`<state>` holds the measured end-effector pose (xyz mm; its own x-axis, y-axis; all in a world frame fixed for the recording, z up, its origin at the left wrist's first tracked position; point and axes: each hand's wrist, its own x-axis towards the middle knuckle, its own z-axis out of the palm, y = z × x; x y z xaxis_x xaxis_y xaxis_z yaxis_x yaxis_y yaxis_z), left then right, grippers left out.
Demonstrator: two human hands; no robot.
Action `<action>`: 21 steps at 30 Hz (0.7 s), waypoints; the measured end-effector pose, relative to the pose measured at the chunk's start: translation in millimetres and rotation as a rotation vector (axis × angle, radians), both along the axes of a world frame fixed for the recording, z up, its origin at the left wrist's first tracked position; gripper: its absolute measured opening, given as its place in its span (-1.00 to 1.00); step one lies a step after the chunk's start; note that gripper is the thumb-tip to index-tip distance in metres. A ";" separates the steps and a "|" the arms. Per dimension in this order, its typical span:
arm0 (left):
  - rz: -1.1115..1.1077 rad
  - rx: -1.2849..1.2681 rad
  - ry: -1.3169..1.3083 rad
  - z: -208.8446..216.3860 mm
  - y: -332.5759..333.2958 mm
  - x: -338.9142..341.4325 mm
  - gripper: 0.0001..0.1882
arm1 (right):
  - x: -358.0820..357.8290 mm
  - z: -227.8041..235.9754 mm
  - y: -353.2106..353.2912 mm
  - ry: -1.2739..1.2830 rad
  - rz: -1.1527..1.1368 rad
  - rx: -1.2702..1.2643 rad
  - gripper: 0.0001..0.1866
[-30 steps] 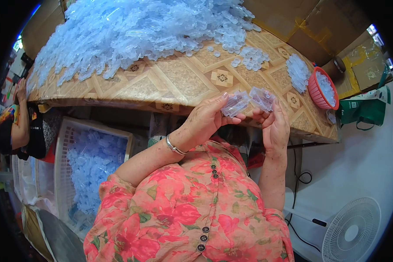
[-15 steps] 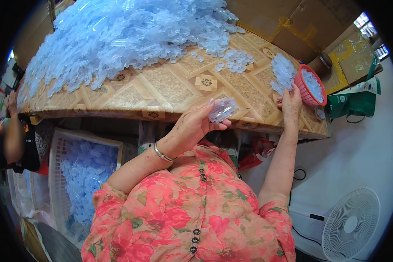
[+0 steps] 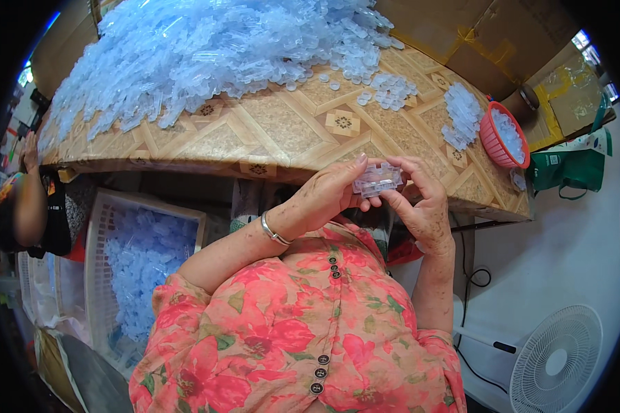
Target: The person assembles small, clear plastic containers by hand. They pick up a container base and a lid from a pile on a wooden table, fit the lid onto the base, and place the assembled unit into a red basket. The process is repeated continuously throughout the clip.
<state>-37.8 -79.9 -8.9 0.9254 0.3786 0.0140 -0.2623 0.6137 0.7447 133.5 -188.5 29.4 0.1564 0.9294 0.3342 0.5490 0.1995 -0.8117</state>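
Observation:
Just in front of the table's near edge, my two hands meet around a small bundle of clear plastic pieces [image 3: 377, 180]. My left hand [image 3: 324, 196] is wrapped round its left side, thumb on top, a silver bangle at the wrist. From the right, my right hand [image 3: 422, 206] pinches the other end between thumb and fingers. Whether it holds a separate piece is hidden. A heap of similar clear pieces [image 3: 220, 58] covers the far left of the table. Small round pieces [image 3: 393, 91] lie in the middle, and stacked clear pieces [image 3: 463, 115] lie farther right.
A red plastic basket [image 3: 491, 139] with clear pieces stands at the table's right end. Under the table at left is a white crate [image 3: 96, 275] of clear pieces. Cardboard boxes [image 3: 489, 48] stand behind, a white fan [image 3: 556, 361] lower right. Another person's arm [image 3: 29, 206] shows far left.
My right hand has come from the stacked pieces beside the red basket to the bundle in my left hand. The view has shifted slightly.

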 end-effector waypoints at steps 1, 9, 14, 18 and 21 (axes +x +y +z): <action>0.000 0.003 0.001 -0.1 0.3 -0.1 -0.42 | 1.8 -2.2 -0.1 0.008 -0.001 -0.010 -0.47; 0.005 0.019 0.020 -3.6 2.3 -1.2 -0.46 | -3.3 -4.7 -1.8 0.140 -0.050 -0.114 -0.57; 0.028 -0.025 0.088 6.2 0.1 -3.2 -0.44 | 15.1 -22.5 3.7 0.148 -0.131 -0.036 -0.62; 0.081 0.122 0.143 10.2 3.7 -7.2 -0.42 | 77.6 -37.1 22.0 -0.090 -0.467 0.120 -0.70; 0.161 0.332 0.167 14.3 9.6 -10.0 -0.42 | 137.6 -42.1 28.3 -0.217 -0.707 0.086 -0.65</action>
